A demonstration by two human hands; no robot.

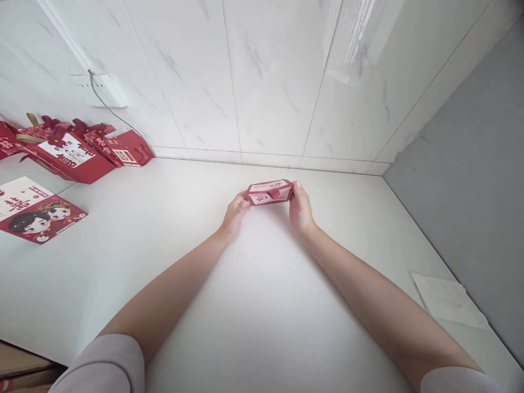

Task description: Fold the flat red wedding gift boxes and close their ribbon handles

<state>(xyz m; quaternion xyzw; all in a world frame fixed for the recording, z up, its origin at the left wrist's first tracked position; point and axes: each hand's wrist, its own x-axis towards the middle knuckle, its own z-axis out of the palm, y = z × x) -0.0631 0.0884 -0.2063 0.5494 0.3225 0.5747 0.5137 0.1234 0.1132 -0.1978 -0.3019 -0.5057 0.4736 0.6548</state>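
Left hand (236,214), one small red box (260,197), right hand (302,212): the box gripped at both ends, toward the back of the white table (266,305)

At far left, one printed card (45,218) with two cartoon figures; just beyond, red gift boxes (92,169) overlap against the tiled wall (278,82), hiding one another, so their number cannot be told; above them one socket plate (102,91) and one grey cable (117,115); mid-table, two hands on one box; at right, one white sheet (448,300) near the grey panel (470,164)
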